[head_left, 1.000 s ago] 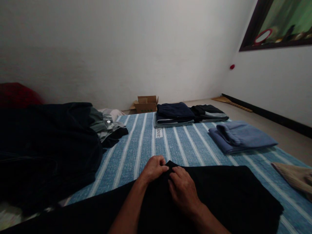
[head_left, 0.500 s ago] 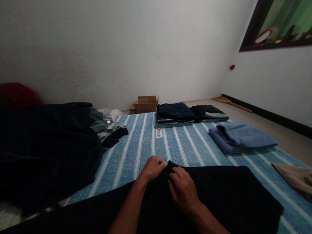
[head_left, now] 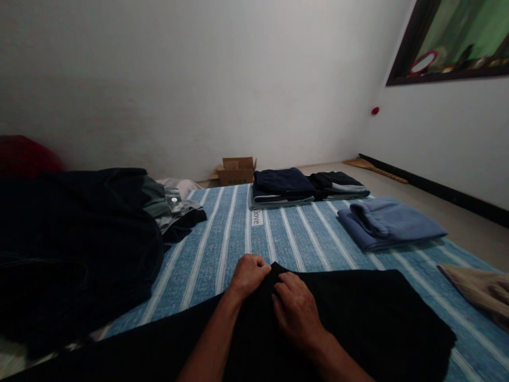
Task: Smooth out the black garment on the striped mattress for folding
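Head view: left hand and right hand pinch black cloth.

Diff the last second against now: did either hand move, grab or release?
Nothing let go. Both hands stayed put: left hand and right hand still pinch the far edge of the black cloth on the striped mattress. Only the view drifted slightly. Folded stacks unchanged.
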The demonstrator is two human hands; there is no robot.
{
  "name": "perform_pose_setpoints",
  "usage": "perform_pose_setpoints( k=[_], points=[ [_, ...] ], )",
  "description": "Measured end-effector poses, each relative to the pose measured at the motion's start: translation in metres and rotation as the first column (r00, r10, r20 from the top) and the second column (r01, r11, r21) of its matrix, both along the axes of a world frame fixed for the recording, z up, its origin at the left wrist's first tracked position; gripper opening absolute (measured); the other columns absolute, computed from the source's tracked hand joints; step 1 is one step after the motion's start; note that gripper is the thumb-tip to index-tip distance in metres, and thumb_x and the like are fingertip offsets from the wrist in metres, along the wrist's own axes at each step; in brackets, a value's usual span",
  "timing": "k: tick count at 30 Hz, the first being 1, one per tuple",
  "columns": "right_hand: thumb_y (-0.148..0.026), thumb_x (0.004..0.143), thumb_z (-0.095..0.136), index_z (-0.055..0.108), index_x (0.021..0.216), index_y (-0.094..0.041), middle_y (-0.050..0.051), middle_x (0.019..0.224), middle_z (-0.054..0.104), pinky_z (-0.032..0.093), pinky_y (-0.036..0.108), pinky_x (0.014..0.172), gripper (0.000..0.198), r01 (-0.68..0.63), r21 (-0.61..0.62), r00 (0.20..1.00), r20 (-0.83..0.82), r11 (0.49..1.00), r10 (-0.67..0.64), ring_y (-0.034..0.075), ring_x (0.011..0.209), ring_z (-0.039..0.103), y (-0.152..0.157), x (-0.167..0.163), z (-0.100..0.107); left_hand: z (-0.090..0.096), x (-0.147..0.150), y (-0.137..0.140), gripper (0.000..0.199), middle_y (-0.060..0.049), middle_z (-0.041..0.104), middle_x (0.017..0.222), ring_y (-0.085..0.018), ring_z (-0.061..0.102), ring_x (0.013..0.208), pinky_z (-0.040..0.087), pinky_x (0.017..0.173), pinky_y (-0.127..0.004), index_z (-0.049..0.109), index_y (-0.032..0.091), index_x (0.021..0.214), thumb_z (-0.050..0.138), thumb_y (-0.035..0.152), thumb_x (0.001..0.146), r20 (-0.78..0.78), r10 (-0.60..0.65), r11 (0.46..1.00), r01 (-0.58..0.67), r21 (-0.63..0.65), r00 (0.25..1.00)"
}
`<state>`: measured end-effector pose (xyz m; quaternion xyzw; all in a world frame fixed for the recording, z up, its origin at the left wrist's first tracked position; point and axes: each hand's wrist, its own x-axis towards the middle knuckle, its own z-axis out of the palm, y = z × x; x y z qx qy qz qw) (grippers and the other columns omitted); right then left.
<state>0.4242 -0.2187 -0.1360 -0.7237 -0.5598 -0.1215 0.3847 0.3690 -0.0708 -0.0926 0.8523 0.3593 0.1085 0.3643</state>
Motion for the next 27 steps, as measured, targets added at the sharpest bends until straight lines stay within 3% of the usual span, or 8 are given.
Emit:
perform_pose_setpoints(
  k=[12,16,19,27],
  points=[
    [-0.012,0.081,0.047,0.057,0.087,-0.02,0.009,0.101,0.06,0.047,0.04,0.087,0.015,-0.009,-0.015,1.0,-0.013,1.0,0.009,0.024,0.101,0.054,-0.0001,0.0005,0.0003,-0.0025,-0.0002,0.0035,0.008,0.004,0.052,0.054,-0.012,0.05,0.056,0.037,0.055,-0.023,0.052,0.018,0.054,0.054,0.021,0.062,0.099,-0.008,0.999,0.013,-0.046,0.995],
    [-0.012,0.081,0.046,0.058,0.087,-0.02,0.009,0.102,0.06,0.047,0.04,0.087,0.015,-0.007,-0.01,1.0,-0.012,1.0,0.007,0.024,0.101,0.054,0.0005,0.0005,0.0003,-0.0046,-0.0003,0.0052,0.001,0.005,0.051,0.055,-0.01,0.049,0.053,0.037,0.052,-0.021,0.053,0.017,0.062,0.054,0.018,0.061,0.123,-0.034,0.995,0.045,-0.09,0.992],
    [-0.012,0.081,0.047,0.057,0.086,-0.019,0.009,0.102,0.059,0.047,0.039,0.087,0.014,-0.01,-0.007,1.0,-0.008,1.0,0.01,0.024,0.1,0.054,0.0008,0.0008,0.0006,-0.0053,0.0,0.0059,0.007,0.006,0.051,0.056,-0.01,0.048,0.052,0.037,0.05,-0.02,0.054,0.017,0.07,0.053,0.016,0.063,0.121,-0.046,0.993,0.059,-0.106,0.992],
    [-0.012,0.079,0.049,0.056,0.085,-0.02,0.009,0.1,0.06,0.047,0.038,0.087,0.012,-0.006,-0.014,1.0,0.001,1.0,0.006,0.024,0.1,0.055,0.0011,0.0012,-0.0013,-0.0057,0.0029,0.0045,0.011,0.005,0.052,0.059,-0.012,0.051,0.059,0.037,0.058,-0.022,0.053,0.018,0.07,0.051,0.008,0.065,0.031,-0.065,0.997,0.063,0.041,0.997]
  ],
)
